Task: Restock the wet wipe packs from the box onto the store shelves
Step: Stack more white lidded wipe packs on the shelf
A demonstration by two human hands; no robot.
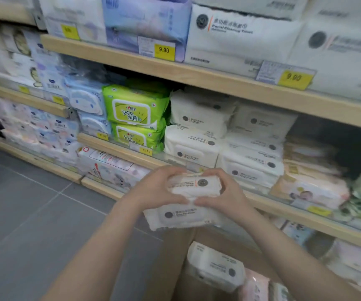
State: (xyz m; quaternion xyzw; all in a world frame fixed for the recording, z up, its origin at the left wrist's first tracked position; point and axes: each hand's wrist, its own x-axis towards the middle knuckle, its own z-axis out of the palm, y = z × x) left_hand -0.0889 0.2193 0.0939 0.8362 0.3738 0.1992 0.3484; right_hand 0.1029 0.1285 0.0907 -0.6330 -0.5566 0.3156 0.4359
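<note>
— What are the hands doing?

— Both are closed around white wipe packs. The left hand (153, 187) grips the left end of the top pack (197, 186), and the right hand (225, 192) grips its right end, thumbs nearly meeting underneath. A second pack (181, 216) sits directly below, pressed against the first; its left end sticks out past the left hand.

— What do the packs look like?

— Soft white plastic wrappers, slightly creased, with a dark round logo and a short line of grey print beside it. The lower one shows a raised oblong flap lid on its face. The print is too blurred to read.

— Where are they held?

— In front of the lower shelf edge (283, 210), just below the stacked white packs (223, 146) of the same design on the middle shelf. Those stand in two columns, right of the green packs (135, 111).

— And the box?

— The cardboard box (170, 257) is below the hands, open at the top. One more white pack (215, 266) stands on its side inside it, logo facing right. Something pink lies beside it, but I cannot tell what.

— The floor?

— Grey tiles (34, 213) to the left.
</note>
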